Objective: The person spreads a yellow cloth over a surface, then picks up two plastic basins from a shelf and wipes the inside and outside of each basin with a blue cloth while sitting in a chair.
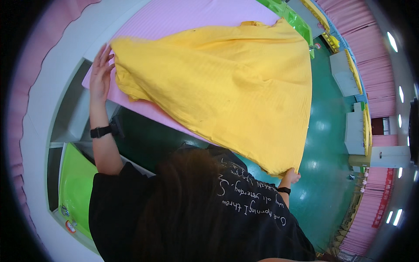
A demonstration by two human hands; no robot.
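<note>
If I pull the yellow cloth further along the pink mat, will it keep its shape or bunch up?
Likely bunches: the yellow cloth is wrinkled and sags off the pink mat edge, so it looks floppy. Probably light, since the right hand lifts a corner alone. The left hand lies flat by its edge, which may help pin it.

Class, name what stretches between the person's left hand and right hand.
The yellow cloth spans from left hand to right hand, seen in the head view.

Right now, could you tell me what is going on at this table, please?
A person in a black shirt is spreading a yellow cloth over a pink table. The left hand lies flat at the cloth's edge on the table, fingers open. The right hand pinches the cloth's lower corner, which hangs off the table above the green floor. A green bin sits to the person's left.
</note>
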